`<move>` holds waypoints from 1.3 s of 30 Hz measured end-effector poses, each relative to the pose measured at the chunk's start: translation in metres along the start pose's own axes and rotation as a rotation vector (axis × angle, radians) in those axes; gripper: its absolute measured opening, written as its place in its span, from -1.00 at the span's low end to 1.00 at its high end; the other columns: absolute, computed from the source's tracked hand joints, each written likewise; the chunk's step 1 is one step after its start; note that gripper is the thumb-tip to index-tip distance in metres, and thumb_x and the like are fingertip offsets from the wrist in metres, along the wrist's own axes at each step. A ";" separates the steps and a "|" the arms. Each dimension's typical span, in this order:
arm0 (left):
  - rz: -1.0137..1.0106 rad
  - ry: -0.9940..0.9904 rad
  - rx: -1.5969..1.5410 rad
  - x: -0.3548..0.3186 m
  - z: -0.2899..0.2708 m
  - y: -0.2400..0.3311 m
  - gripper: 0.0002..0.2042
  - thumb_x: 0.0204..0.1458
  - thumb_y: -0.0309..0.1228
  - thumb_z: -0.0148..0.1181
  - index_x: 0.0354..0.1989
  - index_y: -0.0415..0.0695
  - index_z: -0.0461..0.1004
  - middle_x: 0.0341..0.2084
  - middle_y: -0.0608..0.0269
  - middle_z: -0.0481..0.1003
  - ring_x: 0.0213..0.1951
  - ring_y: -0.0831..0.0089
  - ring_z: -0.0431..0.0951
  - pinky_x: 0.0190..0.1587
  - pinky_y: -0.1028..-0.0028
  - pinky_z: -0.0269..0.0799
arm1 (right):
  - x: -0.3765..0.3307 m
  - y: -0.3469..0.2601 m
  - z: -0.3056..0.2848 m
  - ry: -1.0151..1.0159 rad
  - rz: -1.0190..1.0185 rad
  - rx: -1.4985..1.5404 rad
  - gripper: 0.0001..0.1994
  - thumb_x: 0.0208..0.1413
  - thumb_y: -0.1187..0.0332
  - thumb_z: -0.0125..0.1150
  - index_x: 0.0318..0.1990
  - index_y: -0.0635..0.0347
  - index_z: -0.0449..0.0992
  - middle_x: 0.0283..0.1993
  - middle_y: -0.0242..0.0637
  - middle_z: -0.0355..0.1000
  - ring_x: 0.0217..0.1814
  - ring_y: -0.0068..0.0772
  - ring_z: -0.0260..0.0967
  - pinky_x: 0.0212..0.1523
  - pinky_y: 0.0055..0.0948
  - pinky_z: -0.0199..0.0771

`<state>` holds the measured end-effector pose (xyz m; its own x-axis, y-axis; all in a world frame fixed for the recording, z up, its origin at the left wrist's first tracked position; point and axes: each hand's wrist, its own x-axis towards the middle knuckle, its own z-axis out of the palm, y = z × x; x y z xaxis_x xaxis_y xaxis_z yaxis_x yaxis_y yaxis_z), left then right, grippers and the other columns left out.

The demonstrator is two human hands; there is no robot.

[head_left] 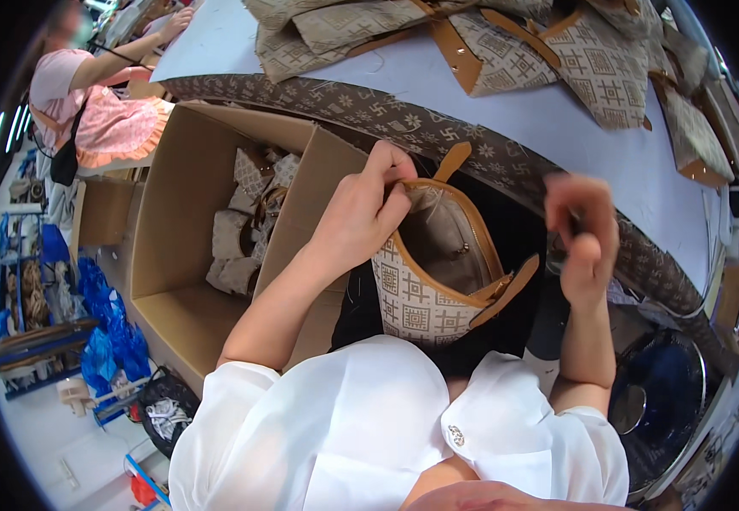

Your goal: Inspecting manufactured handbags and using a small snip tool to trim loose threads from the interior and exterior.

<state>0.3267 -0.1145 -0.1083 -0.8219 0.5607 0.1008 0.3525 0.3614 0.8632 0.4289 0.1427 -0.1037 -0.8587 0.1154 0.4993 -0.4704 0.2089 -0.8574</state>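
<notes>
A beige patterned handbag point(425, 305) with tan trim rests on my lap, its zippered mouth gaping so the plain lining shows. At the far left corner of that mouth, my left hand point(368, 204) pinches the rim between thumb and fingers. Tan leather tabs point(506, 291) stick out at both ends of the opening. My right hand point(582, 226) is raised to the right of the bag, apart from it, near the table's edge. Motion blurs its fingers, and whether it holds anything small does not show.
On my left stands an open cardboard box point(203, 183) with several patterned pieces point(237, 247) inside. A white-topped table point(506, 106) carries a pile of similar bags point(595, 64). A person point(88, 94) in a pink apron works at far left. A dark round object point(659, 409) sits at right.
</notes>
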 end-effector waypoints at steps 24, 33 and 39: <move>-0.136 -0.154 -0.065 0.019 0.008 0.007 -0.81 0.10 -0.55 -0.02 -0.11 -0.20 0.28 -0.40 -0.03 0.56 -0.35 0.09 0.62 -0.27 0.31 0.46 | 0.019 0.047 0.003 -0.497 -0.451 -0.909 -0.34 -0.27 0.48 0.22 0.15 -0.26 0.59 -0.36 -0.43 0.30 -0.41 -0.43 0.37 -0.43 -0.50 0.49; -0.058 -0.077 0.015 0.016 0.010 0.013 -0.82 0.11 -0.56 0.01 -0.11 -0.19 0.30 -0.38 -0.03 0.58 -0.43 0.09 0.59 -0.29 0.27 0.47 | 0.022 0.048 -0.006 -0.447 -0.479 -0.622 -0.45 -0.01 0.49 0.22 0.22 -0.10 0.53 -0.38 -0.43 0.35 -0.42 -0.47 0.35 -0.43 -0.58 0.40; 0.083 0.397 0.275 -0.008 0.002 0.008 -0.84 0.14 -0.56 0.04 -0.11 -0.22 0.33 -0.35 0.01 0.59 -0.43 0.17 0.61 -0.34 0.31 0.49 | -0.019 -0.026 0.008 -0.013 0.104 0.185 -0.65 0.27 0.39 0.19 0.18 0.25 0.47 -0.45 -0.31 0.44 -0.59 -0.52 0.23 -0.47 -0.55 0.33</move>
<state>0.3372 -0.1144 -0.1036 -0.8742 0.2879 0.3910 0.4854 0.5405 0.6872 0.4558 0.1277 -0.0918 -0.9068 0.1142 0.4058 -0.4069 0.0143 -0.9133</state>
